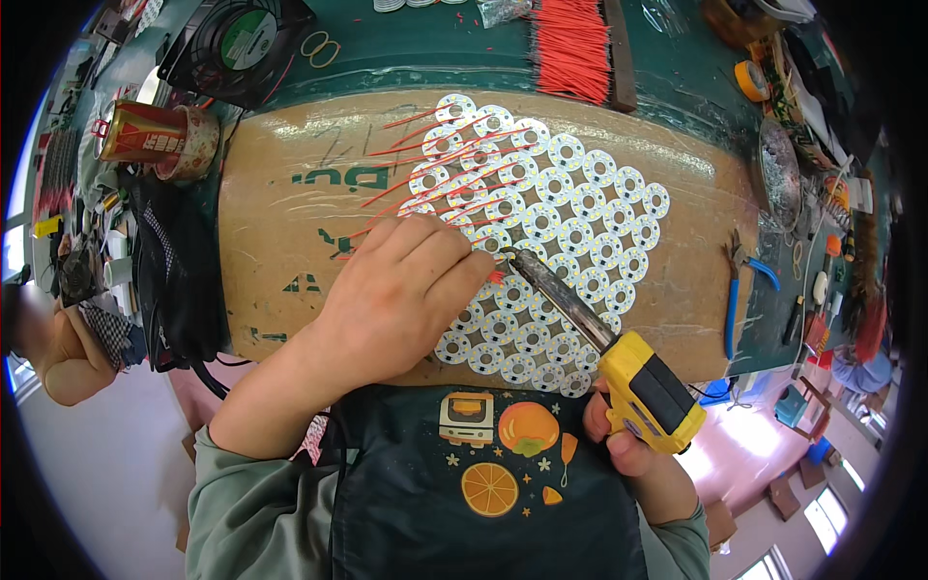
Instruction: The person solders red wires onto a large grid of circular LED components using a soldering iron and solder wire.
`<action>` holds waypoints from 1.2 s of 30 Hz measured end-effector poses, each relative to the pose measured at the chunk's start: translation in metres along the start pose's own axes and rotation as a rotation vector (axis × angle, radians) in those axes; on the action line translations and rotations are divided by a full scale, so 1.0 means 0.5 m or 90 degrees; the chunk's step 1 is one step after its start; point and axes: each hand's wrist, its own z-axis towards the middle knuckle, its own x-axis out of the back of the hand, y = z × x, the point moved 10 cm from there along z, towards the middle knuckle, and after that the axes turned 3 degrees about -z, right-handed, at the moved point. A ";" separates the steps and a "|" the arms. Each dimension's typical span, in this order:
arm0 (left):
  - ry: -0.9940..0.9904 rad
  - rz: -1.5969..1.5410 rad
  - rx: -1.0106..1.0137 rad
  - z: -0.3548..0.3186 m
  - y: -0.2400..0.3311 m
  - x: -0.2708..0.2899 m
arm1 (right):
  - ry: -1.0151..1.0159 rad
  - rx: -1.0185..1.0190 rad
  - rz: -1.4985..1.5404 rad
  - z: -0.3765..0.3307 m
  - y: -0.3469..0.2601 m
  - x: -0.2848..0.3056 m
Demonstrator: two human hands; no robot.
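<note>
Rows of round white LED boards [588, 200], each with a hole in its middle, lie edge to edge on a brown cardboard sheet [290, 227]. Thin red wires [391, 150] stretch leftward from boards on the left side. My left hand [387, 295] rests over the boards with its fingers pinched together; red wire ends [496, 276] poke out by the fingertips. Gripped in my right hand [623, 443] is a yellow and black soldering gun [650, 391]. Its dark tip meets the boards right beside my left fingertips. My left hand hides some boards.
A bundle of red wires [570, 48] lies beyond the cardboard. Blue-handled cutters [735, 290] sit at its right edge. To the far left stand a black fan [232, 43] and a red can [145, 132]. A yellow tape roll [751, 81] lies far right. Another person [77, 358] is at left.
</note>
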 end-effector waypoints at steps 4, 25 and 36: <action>-0.003 0.000 0.001 0.002 0.000 0.000 | 0.018 0.006 0.007 0.001 -0.004 0.001; 0.001 0.007 0.011 0.001 -0.002 -0.003 | 0.017 0.021 -0.005 -0.002 -0.005 0.002; -0.024 0.008 0.023 -0.004 -0.002 0.003 | 0.031 0.011 0.040 -0.002 0.002 0.008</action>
